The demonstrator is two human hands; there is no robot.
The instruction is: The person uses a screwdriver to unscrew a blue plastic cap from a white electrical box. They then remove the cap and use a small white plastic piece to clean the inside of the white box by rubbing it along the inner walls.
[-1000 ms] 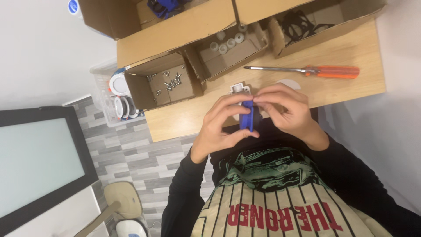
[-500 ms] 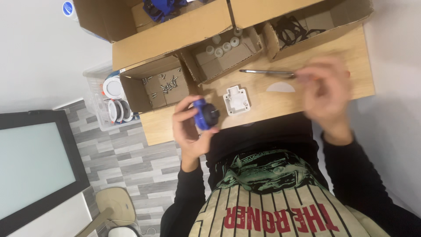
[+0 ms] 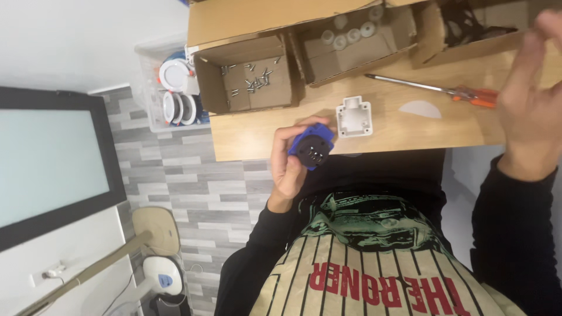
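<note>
My left hand is closed around a blue round socket with a black pin face, held just off the near edge of the wooden table. A white square housing lies on the table right beside it. My right hand is raised at the far right, blurred, fingers spread and holding nothing. It hovers close to the orange handle of a screwdriver lying on the table. A small white half-round piece lies below the screwdriver shaft.
Open cardboard boxes line the table's far side: one with loose screws, one with white round parts, one with black cables. A clear bin of white round fittings stands left of the table. A dark-framed panel is at the left.
Both hands were together on the blue socket a second ago. My right hand has let go and swung out to the right, over the screwdriver; my left hand keeps the socket.
</note>
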